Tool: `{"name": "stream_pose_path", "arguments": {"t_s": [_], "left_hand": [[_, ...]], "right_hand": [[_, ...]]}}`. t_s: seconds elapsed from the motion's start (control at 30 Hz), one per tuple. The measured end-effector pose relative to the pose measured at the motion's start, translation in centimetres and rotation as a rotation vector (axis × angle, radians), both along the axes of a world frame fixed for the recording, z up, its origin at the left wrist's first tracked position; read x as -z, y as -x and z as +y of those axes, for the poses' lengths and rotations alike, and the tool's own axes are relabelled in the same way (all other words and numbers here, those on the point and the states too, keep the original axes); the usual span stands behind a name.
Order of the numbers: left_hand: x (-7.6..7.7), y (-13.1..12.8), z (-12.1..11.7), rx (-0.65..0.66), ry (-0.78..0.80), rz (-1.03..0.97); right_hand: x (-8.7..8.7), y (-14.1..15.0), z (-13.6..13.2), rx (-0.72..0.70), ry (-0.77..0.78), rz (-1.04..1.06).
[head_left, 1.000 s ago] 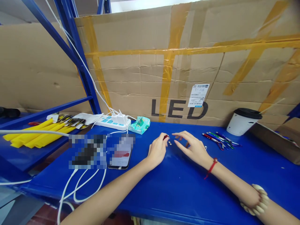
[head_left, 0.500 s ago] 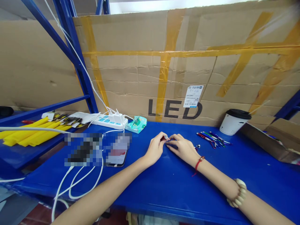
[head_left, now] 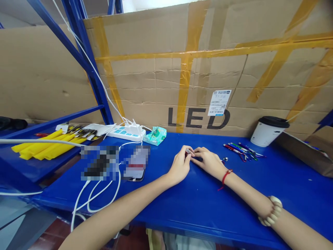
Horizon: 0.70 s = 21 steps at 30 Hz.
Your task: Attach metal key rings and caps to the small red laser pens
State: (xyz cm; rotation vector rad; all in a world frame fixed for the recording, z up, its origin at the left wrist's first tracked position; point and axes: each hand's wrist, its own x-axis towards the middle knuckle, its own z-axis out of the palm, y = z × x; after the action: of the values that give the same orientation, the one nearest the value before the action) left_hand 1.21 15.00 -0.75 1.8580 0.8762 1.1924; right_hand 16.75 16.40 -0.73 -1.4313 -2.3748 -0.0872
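Through the head camera, I saw a small red tube (head_left: 187, 152) with a shiny end, up above the middle of the blue table (head_left: 197, 205). My left hand (head_left: 179, 166) had its thumb and fingers clamped on it. My right hand (head_left: 211, 162) was close beside it, fingers bent and close together; I could not tell if they pinched anything. A tiny shiny bit (head_left: 225, 159) lay just past the right hand. Farther right was a messy bunch of colored pens (head_left: 240, 151), then a white cup (head_left: 266, 133) with a black lid, near an open brown box (head_left: 308, 149). Left of my hands lay a phone (head_left: 136, 170), partly blurred out. Behind it sat a green pack (head_left: 155, 135) beside a white power strip (head_left: 125, 133). A big cardboard sheet (head_left: 153, 83) that said LED stood at the back.
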Motion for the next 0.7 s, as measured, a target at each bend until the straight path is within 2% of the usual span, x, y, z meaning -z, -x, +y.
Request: {"name": "stream_pose_path", "arguments": {"t_s": [0.13,0.43,0.7], "left_hand": [[0.12,-0.17,-0.24,-0.001,0.038,0.007],[-0.03,-0.07,-0.26,-0.122,0.008,0.185],[-0.41,0.47,0.16,-0.264,0.145,0.28]], "right_hand": [[-0.14,-0.26,-0.02,0.007,0.027,0.035],[-0.3,-0.7,-0.21,0.03,0.114,0.148],[0.1,-0.58,0.08,0.015,0.131,0.144]]}}
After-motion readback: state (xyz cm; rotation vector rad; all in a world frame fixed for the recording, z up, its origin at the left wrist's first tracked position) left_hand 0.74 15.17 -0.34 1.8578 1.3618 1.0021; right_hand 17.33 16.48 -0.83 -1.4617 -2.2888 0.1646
